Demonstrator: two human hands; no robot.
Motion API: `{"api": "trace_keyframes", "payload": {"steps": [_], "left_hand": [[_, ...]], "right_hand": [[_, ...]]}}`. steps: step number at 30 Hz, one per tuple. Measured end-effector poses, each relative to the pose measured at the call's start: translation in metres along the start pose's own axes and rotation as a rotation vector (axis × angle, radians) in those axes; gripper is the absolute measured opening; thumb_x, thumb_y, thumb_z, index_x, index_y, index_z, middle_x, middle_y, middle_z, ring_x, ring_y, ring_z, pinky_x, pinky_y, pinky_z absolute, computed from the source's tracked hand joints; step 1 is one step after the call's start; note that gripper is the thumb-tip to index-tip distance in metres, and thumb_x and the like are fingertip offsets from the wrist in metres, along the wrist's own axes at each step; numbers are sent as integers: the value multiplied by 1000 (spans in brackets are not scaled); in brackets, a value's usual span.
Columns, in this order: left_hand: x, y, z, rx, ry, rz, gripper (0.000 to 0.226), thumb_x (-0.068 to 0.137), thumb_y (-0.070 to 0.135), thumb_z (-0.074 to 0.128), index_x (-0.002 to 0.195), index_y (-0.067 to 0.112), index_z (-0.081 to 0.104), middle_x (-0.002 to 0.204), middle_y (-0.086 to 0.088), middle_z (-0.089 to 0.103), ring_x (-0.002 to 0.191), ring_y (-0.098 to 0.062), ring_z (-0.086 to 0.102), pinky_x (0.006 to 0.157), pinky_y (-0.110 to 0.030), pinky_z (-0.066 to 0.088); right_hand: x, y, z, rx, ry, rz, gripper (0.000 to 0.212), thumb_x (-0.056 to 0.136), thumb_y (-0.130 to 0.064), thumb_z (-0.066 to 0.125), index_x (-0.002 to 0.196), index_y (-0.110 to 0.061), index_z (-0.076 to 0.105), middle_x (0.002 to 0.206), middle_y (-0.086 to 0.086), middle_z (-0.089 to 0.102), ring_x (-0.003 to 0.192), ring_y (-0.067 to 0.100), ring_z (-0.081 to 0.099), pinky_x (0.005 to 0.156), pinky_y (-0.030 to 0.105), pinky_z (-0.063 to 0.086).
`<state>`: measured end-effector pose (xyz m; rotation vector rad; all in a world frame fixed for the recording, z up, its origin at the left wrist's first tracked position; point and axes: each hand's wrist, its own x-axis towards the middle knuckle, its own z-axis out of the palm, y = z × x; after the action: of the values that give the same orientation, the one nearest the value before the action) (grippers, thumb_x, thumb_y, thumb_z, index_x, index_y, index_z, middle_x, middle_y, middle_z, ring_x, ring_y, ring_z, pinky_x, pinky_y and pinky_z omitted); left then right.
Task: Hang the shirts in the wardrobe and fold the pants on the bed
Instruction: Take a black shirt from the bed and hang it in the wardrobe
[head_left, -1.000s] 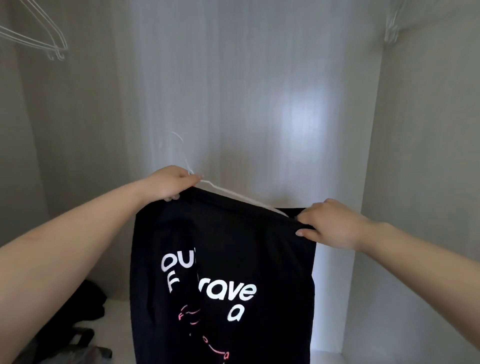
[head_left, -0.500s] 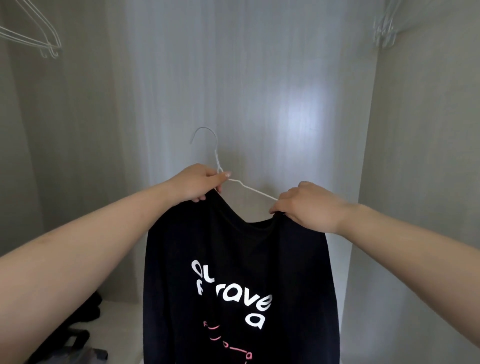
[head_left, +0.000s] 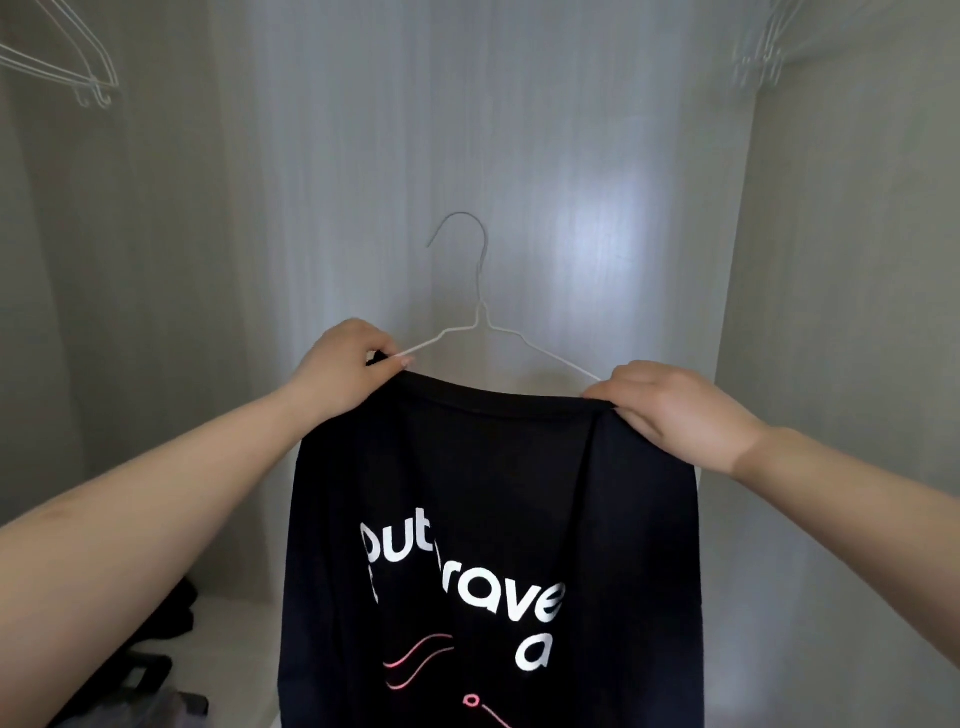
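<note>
The black shirt (head_left: 493, 519) is pinched against the wire hanger (head_left: 480, 322) by the left hand (head_left: 348, 364) and the right hand (head_left: 670, 410) (both grips clenched). Slippage off either hanger end is judged likely if one grip is released.

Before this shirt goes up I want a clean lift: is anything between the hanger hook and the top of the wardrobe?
Nothing visible. The space above the hanger hook is bare back wall; the rail itself is out of frame. Empty hangers sit far left and more far right. Both hands hold the black shirt.
</note>
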<state>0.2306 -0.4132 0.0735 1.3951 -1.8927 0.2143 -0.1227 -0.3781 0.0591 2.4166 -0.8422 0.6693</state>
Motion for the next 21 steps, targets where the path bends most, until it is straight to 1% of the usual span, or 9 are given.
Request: {"api": "trace_keyframes", "payload": {"steps": [2,4,7,9,11,13,16,18,21], "left_hand": [[-2,4,1,-103,3,-87,22,88,42,61,85,20,61,89,3,63,88,-17,57,81,-36,47],[-3,6,2,-134,22,-155,27,86,48,63,91,22,60,90,6,61,85,-14,57,77,-34,46],[-1,8,3,-123,59,-205,36,81,57,63,81,21,62,80,9,59,78,-13,55,67,-30,43],[2,8,2,-102,66,-230,44,81,61,61,68,19,57,67,7,55,69,-15,53,62,-30,39],[3,9,0,-57,62,-284,54,80,66,56,62,17,50,61,4,49,63,-17,50,59,-30,35],[5,10,-2,0,52,-343,62,79,73,50,61,14,45,61,1,48,63,-20,50,58,-30,33],[6,11,-3,45,33,-397,67,78,80,42,64,14,45,64,-1,51,67,-22,54,61,-30,34],[7,9,-3,-3,32,-421,71,75,83,41,66,13,48,67,-2,54,70,-22,57,63,-31,36],[10,6,-6,-113,21,-458,77,72,85,42,75,10,58,79,-2,61,77,-22,60,64,-31,41]], "right_hand": [[0,5,0,46,17,61,38,92,-23,34,106,-20,69,93,-3,61,83,16,58,68,32,51],[2,6,-2,120,34,183,26,91,-17,46,101,-19,70,111,-1,58,89,17,60,78,30,49],[6,5,-6,279,-48,353,25,86,-8,60,96,-30,55,126,1,51,94,20,62,78,15,43],[9,2,-11,435,-112,460,33,86,-10,61,105,-31,45,120,3,57,87,25,63,72,20,46],[12,-1,-15,544,-184,522,33,87,-11,60,111,-31,50,111,-3,60,86,25,66,74,25,50],[14,-6,-19,643,-226,534,25,88,-9,60,103,-29,59,105,-3,64,89,24,67,77,28,52],[16,-16,-25,1058,-279,575,15,80,-10,64,92,-19,61,90,-4,69,80,16,65,66,20,52],[17,-20,-30,1373,-360,592,20,73,-11,65,93,-14,63,89,0,68,79,15,66,68,26,55],[21,-25,-35,1670,-379,514,40,59,-13,84,96,-15,70,95,7,67,81,19,67,72,31,57]]}}
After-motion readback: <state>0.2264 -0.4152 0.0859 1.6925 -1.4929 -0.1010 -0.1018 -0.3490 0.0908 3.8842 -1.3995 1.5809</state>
